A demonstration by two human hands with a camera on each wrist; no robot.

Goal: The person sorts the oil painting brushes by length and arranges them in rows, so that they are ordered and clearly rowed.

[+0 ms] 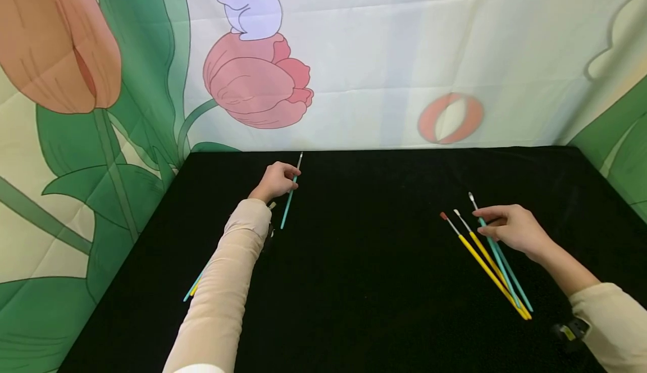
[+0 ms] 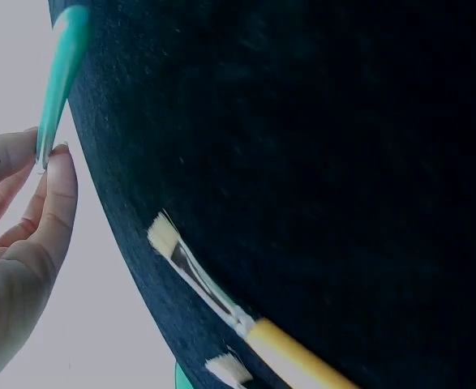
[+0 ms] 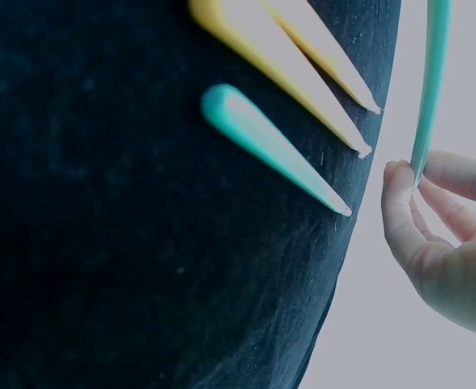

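Observation:
My left hand point(image 1: 277, 181) pinches a teal paintbrush point(image 1: 286, 210) between thumb and fingers, near the back edge of the black cloth. Its handle point(image 2: 63, 73) stands out past the fingertips in the left wrist view. On the right side, my right hand point(image 1: 515, 228) pinches another teal paintbrush point(image 1: 505, 274) near its metal end. Beside it lie two yellow paintbrushes point(image 1: 480, 258), one red-tipped and one pale-tipped, and a second teal paintbrush point(image 3: 270, 146). Under my left forearm lie more brushes, partly hidden, including a yellow-handled flat brush point(image 2: 294, 356) with pale bristles.
A black cloth point(image 1: 364, 283) covers the table. Behind it hangs a pale printed curtain point(image 1: 364, 53) with tulips and a rabbit. Teal and yellow handle ends point(image 1: 191, 291) show left of my left sleeve.

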